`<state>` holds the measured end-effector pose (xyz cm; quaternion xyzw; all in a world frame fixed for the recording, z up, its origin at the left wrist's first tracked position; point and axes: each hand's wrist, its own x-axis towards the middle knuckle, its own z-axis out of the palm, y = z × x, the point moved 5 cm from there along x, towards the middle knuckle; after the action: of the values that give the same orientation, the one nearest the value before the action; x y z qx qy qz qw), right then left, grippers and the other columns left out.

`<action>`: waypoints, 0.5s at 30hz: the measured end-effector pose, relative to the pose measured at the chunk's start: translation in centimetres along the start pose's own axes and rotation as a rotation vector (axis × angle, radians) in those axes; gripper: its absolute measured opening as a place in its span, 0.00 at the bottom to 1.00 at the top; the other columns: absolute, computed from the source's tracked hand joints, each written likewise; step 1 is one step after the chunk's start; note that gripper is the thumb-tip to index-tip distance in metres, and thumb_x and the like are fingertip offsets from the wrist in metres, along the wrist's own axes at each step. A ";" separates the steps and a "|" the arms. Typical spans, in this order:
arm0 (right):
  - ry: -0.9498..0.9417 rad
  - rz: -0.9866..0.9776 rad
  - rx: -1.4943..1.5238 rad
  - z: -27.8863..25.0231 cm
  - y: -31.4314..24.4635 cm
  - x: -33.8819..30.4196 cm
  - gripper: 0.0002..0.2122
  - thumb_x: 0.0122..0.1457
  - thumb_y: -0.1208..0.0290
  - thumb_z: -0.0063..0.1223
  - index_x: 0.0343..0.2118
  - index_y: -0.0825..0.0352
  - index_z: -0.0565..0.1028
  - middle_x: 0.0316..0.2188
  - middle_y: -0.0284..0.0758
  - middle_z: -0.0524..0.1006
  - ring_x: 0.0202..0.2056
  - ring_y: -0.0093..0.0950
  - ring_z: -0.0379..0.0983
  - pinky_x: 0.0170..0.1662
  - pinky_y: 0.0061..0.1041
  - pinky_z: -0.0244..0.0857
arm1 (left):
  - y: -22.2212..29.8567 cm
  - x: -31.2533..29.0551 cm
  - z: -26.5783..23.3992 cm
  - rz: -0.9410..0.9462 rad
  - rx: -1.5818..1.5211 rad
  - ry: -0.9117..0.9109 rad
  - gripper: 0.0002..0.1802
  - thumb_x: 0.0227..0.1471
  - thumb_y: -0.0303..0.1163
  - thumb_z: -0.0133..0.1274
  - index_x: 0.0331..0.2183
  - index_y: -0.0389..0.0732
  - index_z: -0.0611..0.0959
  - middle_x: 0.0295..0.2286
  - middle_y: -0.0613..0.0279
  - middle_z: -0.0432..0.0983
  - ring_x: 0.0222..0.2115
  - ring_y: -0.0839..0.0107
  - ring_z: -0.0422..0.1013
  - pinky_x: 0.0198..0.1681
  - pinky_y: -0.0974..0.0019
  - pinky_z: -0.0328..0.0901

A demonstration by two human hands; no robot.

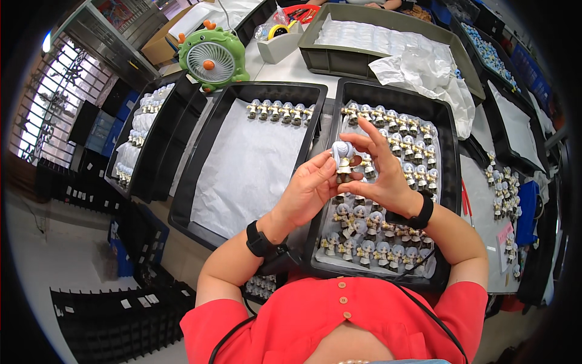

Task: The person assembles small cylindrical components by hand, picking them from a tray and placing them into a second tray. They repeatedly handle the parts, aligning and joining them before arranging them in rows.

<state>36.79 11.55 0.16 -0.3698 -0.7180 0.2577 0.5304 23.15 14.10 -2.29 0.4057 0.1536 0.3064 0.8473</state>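
While both forearms come in from the near edge, the left hand (308, 193) and right hand (382, 176) meet above the right-hand black tray (447, 158). Left hand: fingers curled close, thumb and fingertips pinching the lower body of a small figurine (343, 159). Right hand: thumb and index touch the figurine's right side; the remaining fingers are spread and extended up and away, so this hand is half open. Figurine: pale grey-white head up and toward the far side, brown body below it; long axis roughly upright, head slightly left-tilted. Which way its face points, cannot tell.

Beneath the hands, the tray holds many like figurines, loosely grouped near, in rows far. Left of it, a second black tray (200, 176) lined with white paper carries one row of figurines along its far edge. Farther left stands a green desk fan (212, 59); farther right, crumpled white plastic (424, 70).
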 end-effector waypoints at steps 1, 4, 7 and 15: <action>-0.001 -0.008 0.000 0.0 0.0 0.0 0.48 0.38 0.75 0.69 0.62 0.61 0.50 0.50 0.41 0.70 0.48 0.33 0.71 0.49 0.27 0.66 | 0.1 0.0 0.1 0.003 0.004 -0.001 0.27 0.59 0.40 0.44 0.55 0.37 0.62 0.50 0.58 0.67 0.46 0.68 0.69 0.47 0.66 0.66; -0.002 -0.020 -0.055 0.1 -0.5 -0.2 0.46 0.40 0.78 0.67 0.62 0.61 0.51 0.51 0.41 0.70 0.49 0.33 0.70 0.49 0.28 0.66 | 0.4 0.0 0.2 0.019 -0.012 -0.009 0.28 0.59 0.39 0.46 0.56 0.38 0.61 0.51 0.59 0.66 0.49 0.67 0.67 0.48 0.65 0.65; 0.023 -0.041 -0.087 0.0 -0.6 -0.1 0.44 0.41 0.79 0.65 0.62 0.62 0.52 0.51 0.40 0.69 0.49 0.33 0.69 0.50 0.29 0.65 | 0.7 0.0 0.2 0.070 0.035 0.004 0.28 0.57 0.35 0.49 0.56 0.39 0.61 0.52 0.59 0.64 0.50 0.66 0.65 0.50 0.64 0.65; 0.060 -0.033 -0.037 -0.5 -0.6 0.0 0.37 0.45 0.80 0.62 0.59 0.63 0.56 0.45 0.39 0.74 0.45 0.31 0.72 0.51 0.30 0.65 | 1.1 -0.2 -0.4 0.224 0.235 0.107 0.25 0.51 0.22 0.53 0.52 0.38 0.67 0.47 0.62 0.68 0.47 0.74 0.66 0.50 0.69 0.63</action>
<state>37.10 11.12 0.77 -0.3752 -0.7123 0.2243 0.5491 22.37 14.77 -1.66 0.4999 0.1869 0.3998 0.7452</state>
